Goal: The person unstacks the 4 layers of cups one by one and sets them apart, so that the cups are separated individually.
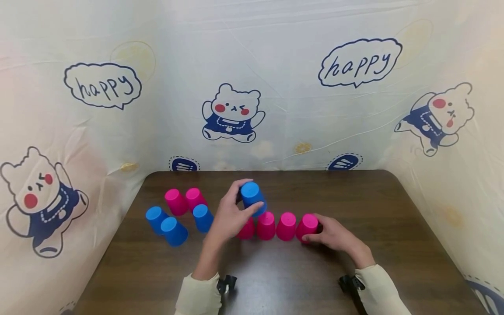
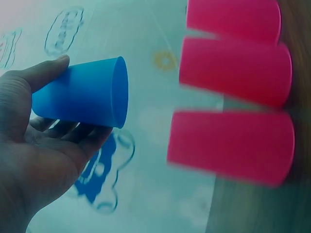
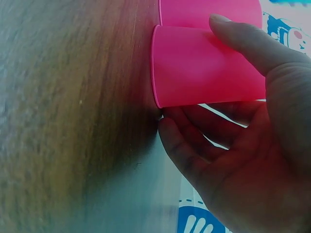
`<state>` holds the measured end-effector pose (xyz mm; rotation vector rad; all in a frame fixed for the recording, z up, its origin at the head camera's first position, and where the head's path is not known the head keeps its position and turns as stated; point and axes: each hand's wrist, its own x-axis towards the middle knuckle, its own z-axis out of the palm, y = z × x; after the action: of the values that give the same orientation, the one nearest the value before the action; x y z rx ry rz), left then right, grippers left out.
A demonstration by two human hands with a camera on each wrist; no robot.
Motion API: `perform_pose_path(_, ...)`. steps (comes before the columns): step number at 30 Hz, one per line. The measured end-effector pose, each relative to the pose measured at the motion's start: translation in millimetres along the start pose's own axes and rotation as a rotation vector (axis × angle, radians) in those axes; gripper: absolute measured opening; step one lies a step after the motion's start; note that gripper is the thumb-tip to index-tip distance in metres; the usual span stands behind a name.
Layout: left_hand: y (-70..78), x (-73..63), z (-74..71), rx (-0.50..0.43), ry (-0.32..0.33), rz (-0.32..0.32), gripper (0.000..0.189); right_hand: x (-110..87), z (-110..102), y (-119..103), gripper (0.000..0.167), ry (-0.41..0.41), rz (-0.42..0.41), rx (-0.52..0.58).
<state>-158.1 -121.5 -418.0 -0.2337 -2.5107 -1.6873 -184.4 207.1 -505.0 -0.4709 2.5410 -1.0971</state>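
Cups (image 1: 286, 226), four pink ones in a row, stand on a dark table (image 1: 275, 280) in the head view. Above them the left hand (image 1: 231, 213) grips a blue cup (image 1: 250, 193), covering part of the leftmost pink cup (image 1: 247, 229); the right hand (image 1: 335, 232) holds the rightmost pink cup (image 1: 306, 226), with most fingers hidden behind it. From the left wrist, the blue cup sits pinched between thumb and fingers, and the topmost pink cup (image 2: 233, 17) is cut off. From the right wrist, thumb and curled fingers flank the rightmost pink cup.
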Motion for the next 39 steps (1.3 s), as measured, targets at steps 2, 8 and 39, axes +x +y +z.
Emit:
perform_pose_path(2, -4.9, -6.3, -13.0, 0.022, 0.03, -0.034, 0.071, 0.4, 1, 0, 0.045, 0.003, -0.002, -0.001)
perform_pose_path(8, -18.7, -25.5, -49.6, 0.067, 0.103, -0.1, 0.072, 0.2, 2, -3, 0.043, 0.016, 0.002, -0.013)
perform_pose_path(39, -91.2, -111.2, -122.3, 0.148, 0.156, -0.421, 0.076, 0.3, 2, -4, 0.043, 0.018, 0.014, -0.007)
